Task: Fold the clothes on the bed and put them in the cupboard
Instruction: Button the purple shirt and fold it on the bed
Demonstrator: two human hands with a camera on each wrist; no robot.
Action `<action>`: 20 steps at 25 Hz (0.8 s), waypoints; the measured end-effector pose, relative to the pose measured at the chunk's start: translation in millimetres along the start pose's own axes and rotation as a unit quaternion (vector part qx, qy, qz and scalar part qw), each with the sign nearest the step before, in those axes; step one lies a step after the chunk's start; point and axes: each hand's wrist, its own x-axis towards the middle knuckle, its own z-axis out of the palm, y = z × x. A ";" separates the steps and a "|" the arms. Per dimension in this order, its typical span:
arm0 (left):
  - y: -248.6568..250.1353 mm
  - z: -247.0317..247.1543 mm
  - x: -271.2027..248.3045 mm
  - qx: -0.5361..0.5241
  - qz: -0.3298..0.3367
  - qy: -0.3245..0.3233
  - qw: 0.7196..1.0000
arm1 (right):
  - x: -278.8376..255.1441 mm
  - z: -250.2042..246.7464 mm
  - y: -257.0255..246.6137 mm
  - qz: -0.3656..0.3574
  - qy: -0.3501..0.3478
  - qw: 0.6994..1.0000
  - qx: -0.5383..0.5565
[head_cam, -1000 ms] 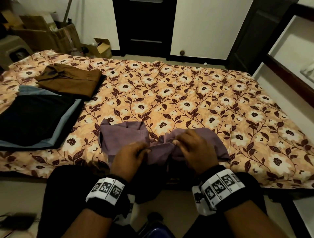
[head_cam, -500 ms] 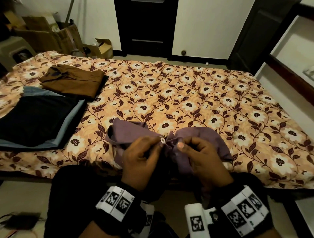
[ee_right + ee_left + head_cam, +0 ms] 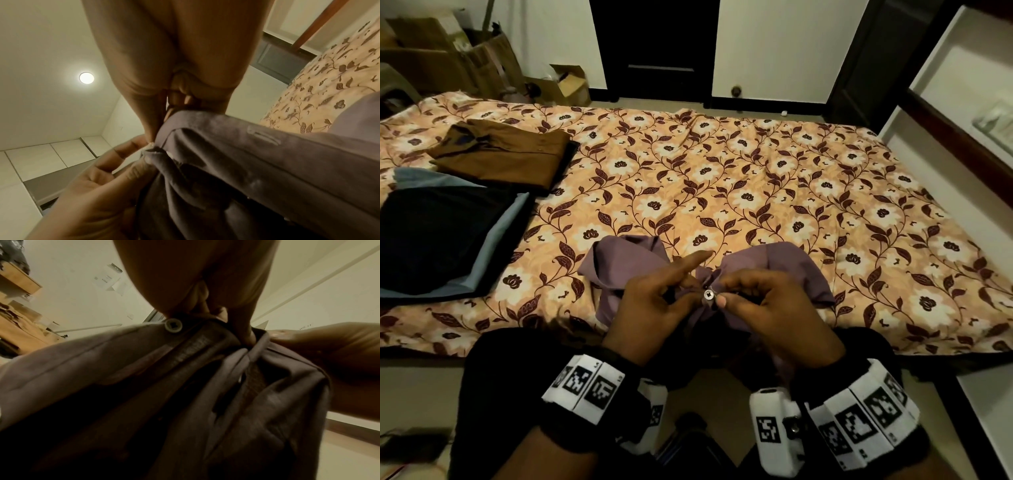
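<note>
A mauve shirt [image 3: 784, 265] lies bunched at the near edge of the bed, partly lifted by both hands. My left hand [image 3: 654, 308] pinches the shirt's front edge beside a pale button [image 3: 709, 294], its index finger stretched out. My right hand [image 3: 767, 308] pinches the opposite edge of the shirt [image 3: 257, 162] just right of the button. In the left wrist view the button [image 3: 173, 325] sits on the placket under my thumb. A buttonhole [image 3: 263, 135] shows in the right wrist view. The shirt's lower part hangs hidden behind my hands.
A folded brown shirt [image 3: 503, 154] and a folded black garment on a blue one [image 3: 441, 236] lie on the bed's left side. The floral bedsheet [image 3: 756, 178] spreads beyond. Cupboard shelves [image 3: 962, 113] stand at the right, cardboard boxes [image 3: 448, 58] at the back left.
Both hands have drawn the shirt's front edges up and together, toward me. The button now shows between my fingertips, and my left index finger has stretched out.
</note>
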 end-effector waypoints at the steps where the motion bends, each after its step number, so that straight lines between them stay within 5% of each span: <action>1: -1.4 -0.6 1.6 0.008 0.008 -0.033 0.999 | -0.3 0.2 2.6 -0.014 -0.006 1.000 -0.027; 3: -3.8 -2.0 4.7 0.020 0.025 -0.063 0.998 | -0.9 2.0 7.9 -0.032 -0.011 0.998 -0.046; 8: -16.8 7.3 -0.2 0.077 0.061 0.005 0.995 | 2.6 5.5 29.9 -0.017 -0.001 0.999 0.028; 12: -44.3 27.0 -16.3 0.072 0.006 0.050 0.996 | 5.0 30.6 61.6 0.063 0.055 0.989 0.121; 20: -58.4 39.0 -21.9 0.067 -0.048 0.031 0.996 | -0.5 44.2 87.8 0.133 0.048 0.951 0.276</action>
